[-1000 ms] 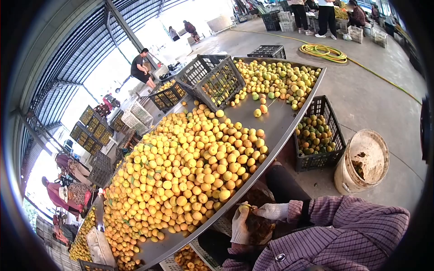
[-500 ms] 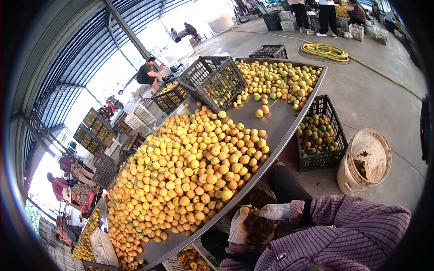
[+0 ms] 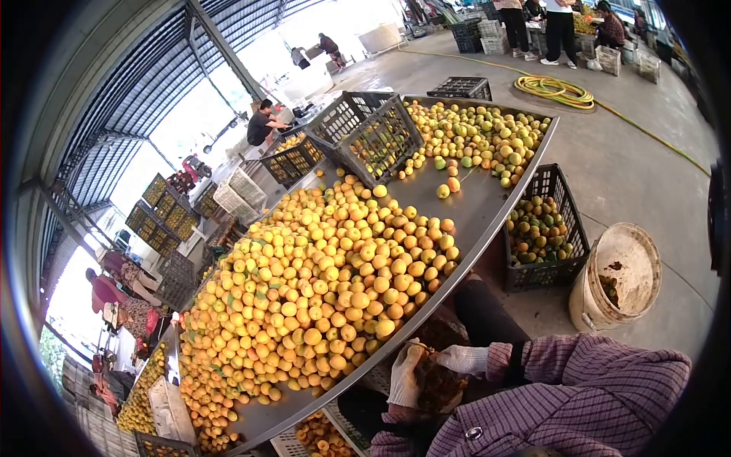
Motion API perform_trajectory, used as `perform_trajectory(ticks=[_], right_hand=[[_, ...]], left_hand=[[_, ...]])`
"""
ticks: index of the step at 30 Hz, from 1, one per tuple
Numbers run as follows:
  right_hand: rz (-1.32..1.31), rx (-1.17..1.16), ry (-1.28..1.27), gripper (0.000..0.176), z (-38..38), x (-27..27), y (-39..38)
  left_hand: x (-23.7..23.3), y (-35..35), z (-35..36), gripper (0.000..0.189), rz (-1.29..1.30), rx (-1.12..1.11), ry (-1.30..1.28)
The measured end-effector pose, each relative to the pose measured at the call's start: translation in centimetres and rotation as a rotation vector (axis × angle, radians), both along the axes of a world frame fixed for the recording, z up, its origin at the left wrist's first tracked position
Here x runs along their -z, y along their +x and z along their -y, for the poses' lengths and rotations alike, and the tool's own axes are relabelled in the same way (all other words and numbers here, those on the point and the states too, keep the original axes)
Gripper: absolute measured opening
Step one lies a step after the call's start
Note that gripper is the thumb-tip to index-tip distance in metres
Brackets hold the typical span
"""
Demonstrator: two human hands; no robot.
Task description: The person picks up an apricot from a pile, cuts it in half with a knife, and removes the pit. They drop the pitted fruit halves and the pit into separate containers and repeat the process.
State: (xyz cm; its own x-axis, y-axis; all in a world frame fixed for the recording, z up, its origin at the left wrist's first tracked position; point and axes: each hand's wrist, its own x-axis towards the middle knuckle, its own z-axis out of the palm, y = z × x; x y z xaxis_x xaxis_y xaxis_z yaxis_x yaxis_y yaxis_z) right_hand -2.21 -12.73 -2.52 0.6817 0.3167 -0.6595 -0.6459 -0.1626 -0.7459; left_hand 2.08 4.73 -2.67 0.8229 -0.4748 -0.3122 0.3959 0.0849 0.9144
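Observation:
My left hand (image 3: pixel 406 378), in a white knit glove, is closed near the table's lower edge, its fingertips curled round something small. My right hand (image 3: pixel 462 359), also gloved, is closed close by. A small thin brownish item (image 3: pixel 423 346) shows between the two sets of fingertips; its kind is too small to tell. Under the hands is a dark brown heap or container, partly hidden. Beyond them, a large pile of yellow-orange apricots (image 3: pixel 304 282) covers the metal sorting table (image 3: pixel 476 198). Below the table edge, a white crate (image 3: pixel 346 428) stands beside orange fruit pieces (image 3: pixel 320 436).
A black crate of greenish fruit (image 3: pixel 542 228) and a dirty white bucket (image 3: pixel 615 278) stand to the right. A tilted black crate (image 3: pixel 365 137) rests on the table near greener fruit (image 3: pixel 487 137). A yellow hose (image 3: pixel 554 91) lies coiled on the floor. Several people work farther back.
The view has shifted slightly. My left hand has turned, its fingers now higher and near the right fingertips; the brown gap formerly seen at its fingers is covered.

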Motion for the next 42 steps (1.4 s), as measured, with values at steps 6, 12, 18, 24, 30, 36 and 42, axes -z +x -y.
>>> perform_trajectory(ticks=[6, 12, 18, 24, 30, 36, 42], right_hand=[[0.562, -0.022, -0.342, 0.048, -1.8, 4.5, -0.3], [0.129, 0.018, -0.037, 0.051, 0.3, 2.0, 0.8], [0.234, 0.021, -0.23, 0.039, -1.3, -0.5, -1.5], [0.258, -0.02, -0.181, 0.041, -0.5, 3.1, 0.4], [0.255, -0.073, -0.207, 0.043, -1.2, 2.3, -0.8], [0.431, -0.06, -0.398, 0.062, -2.0, 4.9, 0.2], [0.199, -0.112, -0.072, 0.04, 0.2, -2.8, -2.2]], left_hand=[[-0.1, -1.6, 2.8, 0.05, -0.358, -0.23, -0.476], [-1.2, -0.5, 0.8, 0.044, -0.116, -0.049, -0.128], [1.4, -1.7, 1.8, 0.052, -0.267, -0.118, -0.37], [0.8, -1.7, 1.6, 0.045, -0.392, -0.122, -0.369], [2.3, -1.3, 1.0, 0.044, -0.337, -0.137, -0.514], [0.9, -2.0, 2.4, 0.053, -0.408, -0.217, -0.442], [0.9, -1.1, 1.6, 0.057, -0.304, -0.293, -0.64]])
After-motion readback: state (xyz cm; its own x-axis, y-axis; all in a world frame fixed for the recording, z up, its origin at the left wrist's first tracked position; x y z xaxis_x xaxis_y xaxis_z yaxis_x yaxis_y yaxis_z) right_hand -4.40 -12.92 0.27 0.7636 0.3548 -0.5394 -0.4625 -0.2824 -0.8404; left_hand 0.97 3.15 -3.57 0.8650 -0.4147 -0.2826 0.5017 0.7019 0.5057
